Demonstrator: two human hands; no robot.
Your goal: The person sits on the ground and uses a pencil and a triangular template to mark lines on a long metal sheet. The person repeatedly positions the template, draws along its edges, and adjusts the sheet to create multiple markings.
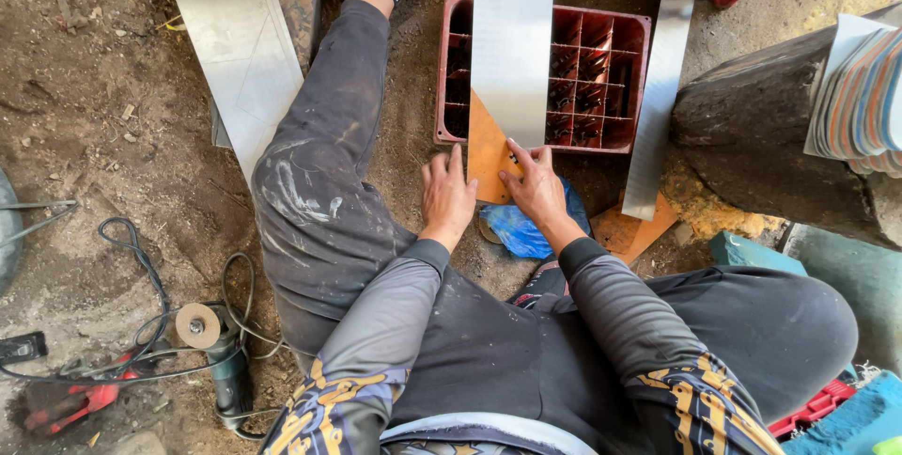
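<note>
Orange sheet under metal strip

Both arms reach forward from grey sleeves, wrists nearly straight. The left hand lies palm down, its 4 fingers together and pointing ahead. The right hand sits just beside it, palm down, fingers spread and angled toward the left fingertips.

bare dirt floor in daylight, large rock at right.
</note>
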